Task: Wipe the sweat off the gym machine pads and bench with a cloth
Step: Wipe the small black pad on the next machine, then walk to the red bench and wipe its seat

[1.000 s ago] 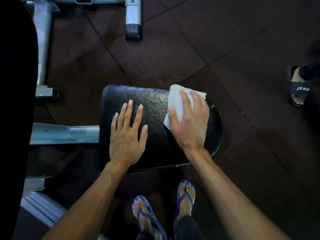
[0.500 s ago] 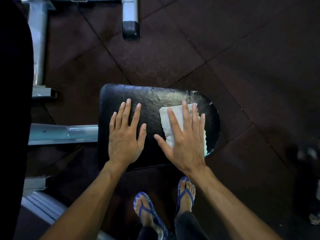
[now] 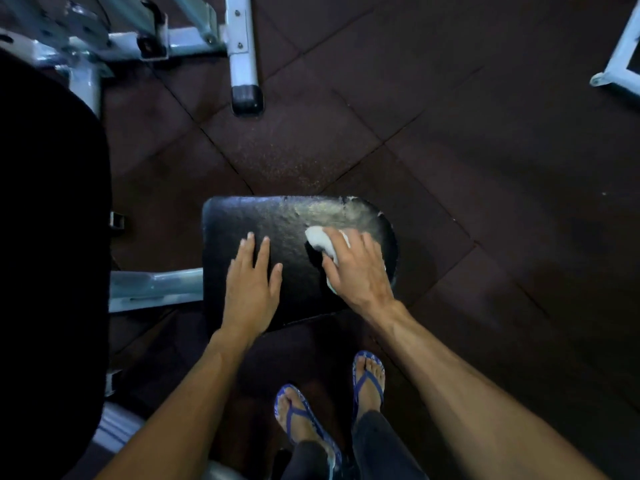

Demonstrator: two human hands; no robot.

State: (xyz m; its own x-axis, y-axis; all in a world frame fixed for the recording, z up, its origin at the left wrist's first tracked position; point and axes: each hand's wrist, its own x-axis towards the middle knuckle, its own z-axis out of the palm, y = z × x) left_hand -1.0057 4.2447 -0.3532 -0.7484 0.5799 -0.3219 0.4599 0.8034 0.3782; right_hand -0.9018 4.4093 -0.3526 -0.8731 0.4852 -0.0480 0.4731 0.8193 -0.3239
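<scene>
Now | right hand fingers grasping cloth on pad | left hand flat, released

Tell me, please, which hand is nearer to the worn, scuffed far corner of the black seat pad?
The right. The right hand presses the white cloth onto the seat pad just below the worn corner. The left hand lies flat on the pad's opposite side, farther from it.

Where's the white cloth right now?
In the head view, the white cloth is bunched under the right hand on the right part of the black seat pad.
</scene>
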